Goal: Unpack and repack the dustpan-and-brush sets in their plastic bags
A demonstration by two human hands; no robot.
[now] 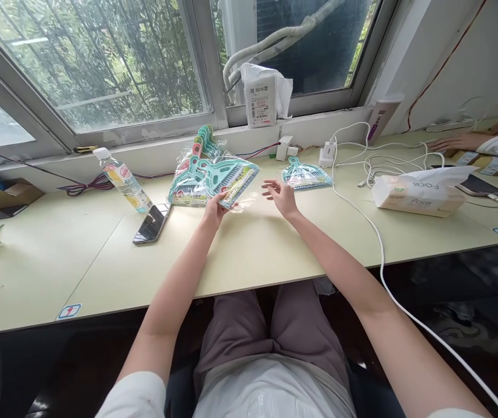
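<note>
My left hand (216, 210) grips the lower edge of a wrapped teal dustpan-and-brush set (232, 179), which is tilted above the table. Behind and left of it lies a pile of similar sets (187, 188) in clear plastic, with teal, green, yellow and red handles. My right hand (281, 197) hovers over the table with its fingers apart and slightly curled, nothing visible in them. Just beyond that hand, another wrapped teal set (305, 176) rests flat near the wall.
A leaning bottle (123, 181) and a phone (151, 224) are at left. To the right are a tissue pack (418, 194), chargers (327, 154) and a white cable (364, 217) crossing the table edge. Another person's hand (462, 143) rests at far right.
</note>
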